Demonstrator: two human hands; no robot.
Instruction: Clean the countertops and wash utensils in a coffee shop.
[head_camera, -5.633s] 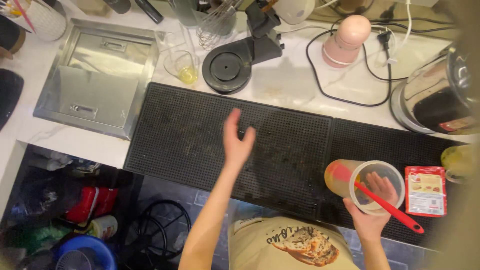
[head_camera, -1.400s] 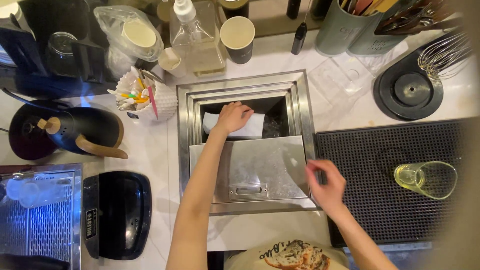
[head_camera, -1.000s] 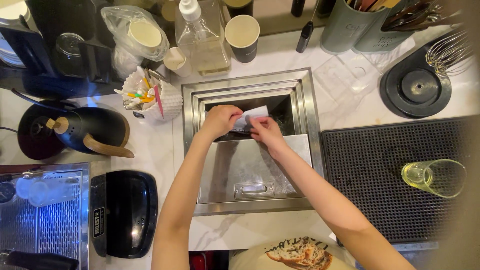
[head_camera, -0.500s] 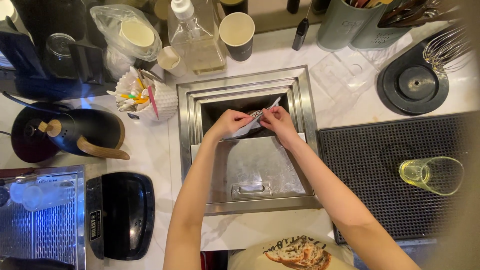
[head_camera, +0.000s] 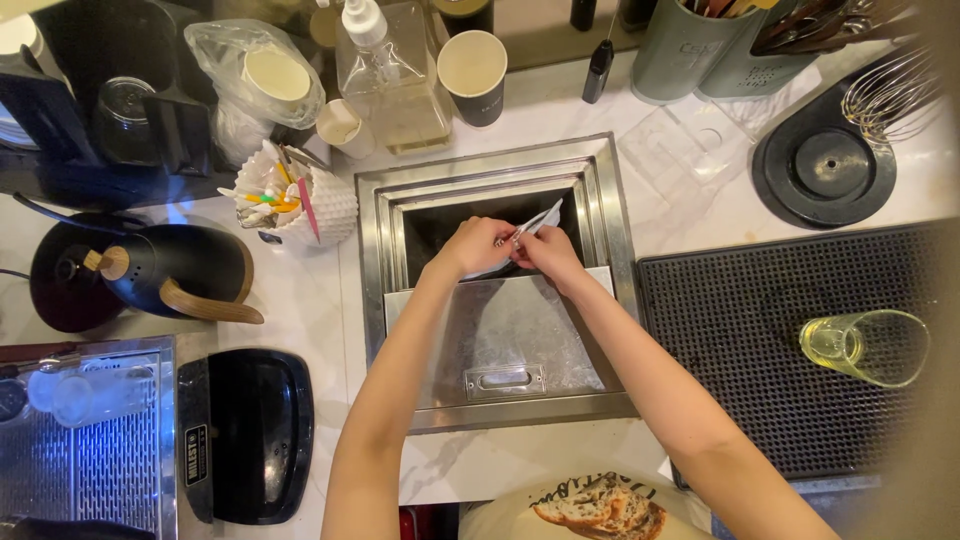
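Head view: left hand (head_camera: 478, 246), right hand (head_camera: 545, 252) both pinching white packet (head_camera: 535, 222) between them, over steel bin (head_camera: 600, 200) opening.

A café bar counter: espresso machine (head_camera: 90, 440), kettle (head_camera: 170, 275), rubber bar mat (head_camera: 780, 350).

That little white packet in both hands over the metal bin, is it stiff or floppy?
Probably floppy and light: the white packet looks thin and bends between the left hand and right hand. It likely tears easily and, if dropped, would flutter into the bin opening.
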